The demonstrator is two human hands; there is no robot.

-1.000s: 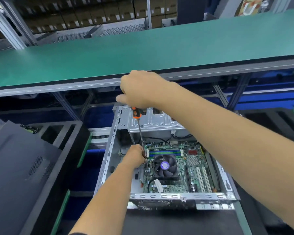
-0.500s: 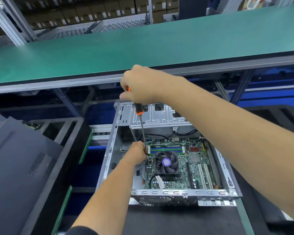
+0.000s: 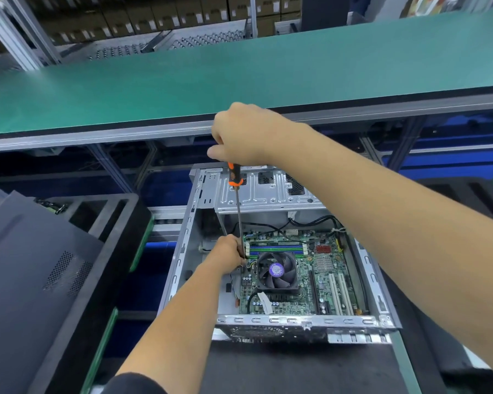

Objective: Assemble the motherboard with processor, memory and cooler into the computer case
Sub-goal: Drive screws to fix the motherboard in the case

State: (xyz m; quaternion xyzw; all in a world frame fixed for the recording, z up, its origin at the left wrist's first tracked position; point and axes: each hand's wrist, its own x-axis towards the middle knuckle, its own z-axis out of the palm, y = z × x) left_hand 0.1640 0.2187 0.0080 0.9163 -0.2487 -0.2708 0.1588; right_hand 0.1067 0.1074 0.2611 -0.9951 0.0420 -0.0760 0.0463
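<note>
Gripping the screwdriver (image 3: 235, 191) handle, my right hand (image 3: 244, 135) is closing fully; my left hand (image 3: 227, 255) is pinching its shaft near the tip. The motherboard (image 3: 302, 274) is already lying inside the case (image 3: 180, 260), cooler (image 3: 276, 270) and memory (image 3: 276, 248) mounted; I am judging only screws remain.

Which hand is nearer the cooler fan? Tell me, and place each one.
Left. The left hand sits inside the case just left of the cooler fan, steadying the screwdriver tip. The right hand holds the handle high above the case.
</note>
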